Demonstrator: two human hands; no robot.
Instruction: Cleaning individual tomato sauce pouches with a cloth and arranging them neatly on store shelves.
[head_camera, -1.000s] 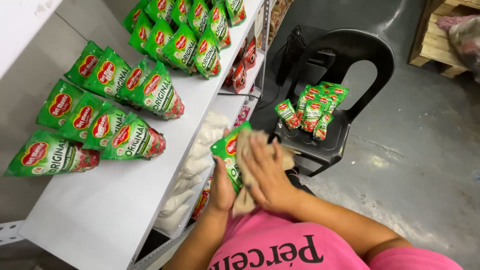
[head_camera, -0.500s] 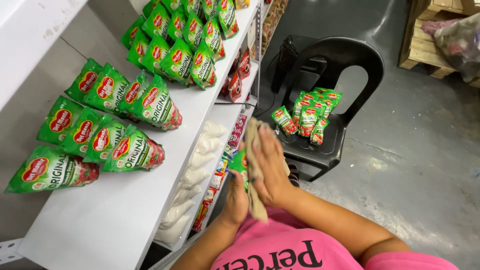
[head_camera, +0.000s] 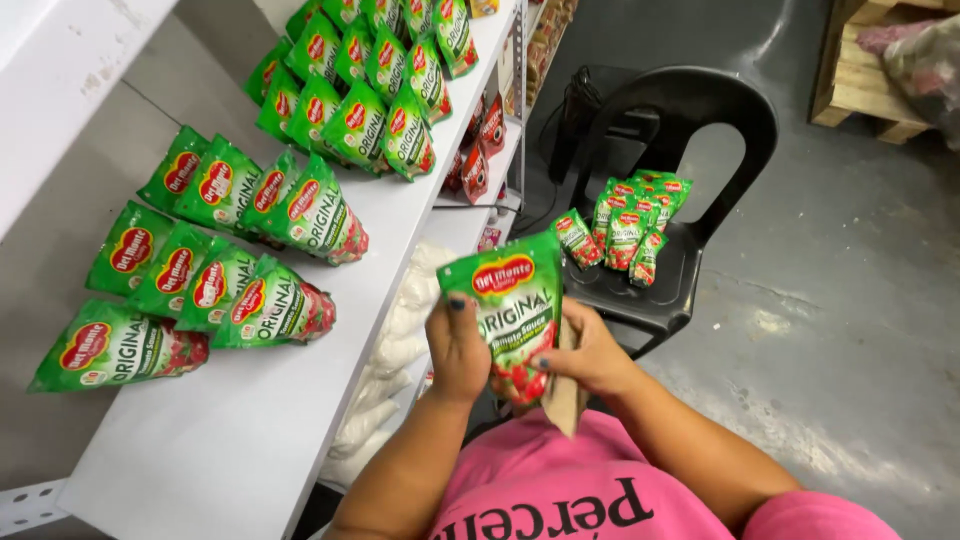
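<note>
- Head view: left hand (head_camera: 458, 345) closed around the left edge of a green and red sauce pouch (head_camera: 510, 305), thumb on its front face.
- Right hand (head_camera: 590, 352) grips the pouch's right side from behind, also pinching a tan cloth (head_camera: 563, 400) that hangs below.
- Pouch held upright in front of the chest, between the white shelf (head_camera: 260, 420) and the black plastic chair (head_camera: 700, 130).
- Matching pouches in rows on the shelf (head_camera: 225, 260); a smaller group on the chair seat (head_camera: 625, 215).

White shelf (head_camera: 230, 440) with rows of green pouches (head_camera: 240, 290); more pouches (head_camera: 625, 220) on black chair (head_camera: 700, 120).
</note>
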